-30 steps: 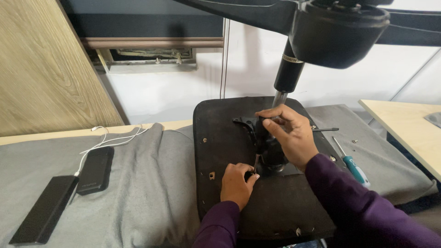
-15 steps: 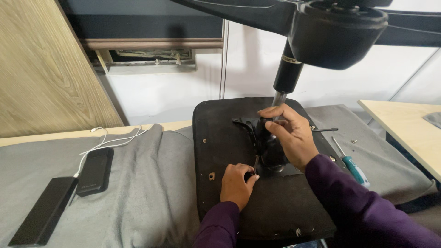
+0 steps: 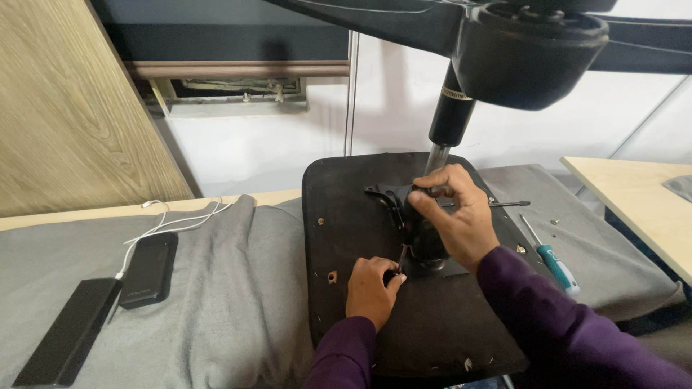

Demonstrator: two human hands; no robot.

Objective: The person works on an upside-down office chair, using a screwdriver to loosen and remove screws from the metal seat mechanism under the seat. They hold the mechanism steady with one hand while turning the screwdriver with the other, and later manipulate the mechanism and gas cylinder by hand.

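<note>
On the upturned black chair seat (image 3: pixel 346 238), the black metal mechanism plate (image 3: pixel 404 209) is steadied by the right hand (image 3: pixel 458 216); a small tool (image 3: pixel 401 259), clenched in the left hand (image 3: pixel 371 288), is best kept square.

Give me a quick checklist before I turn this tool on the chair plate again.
1. Left hand grips the small tool by the black mechanism plate: ok.
2. Tool tip seated in a fastener: cannot tell, fingers hide it.
3. Right hand steadies the mechanism at the gas cylinder: ok.
4. Upturned seat lies flat on the grey cloth: ok.
5. Teal-handled screwdriver lies at the right, apart from both hands: ok.
6. Phone and cable lie well left of the seat: ok.
</note>
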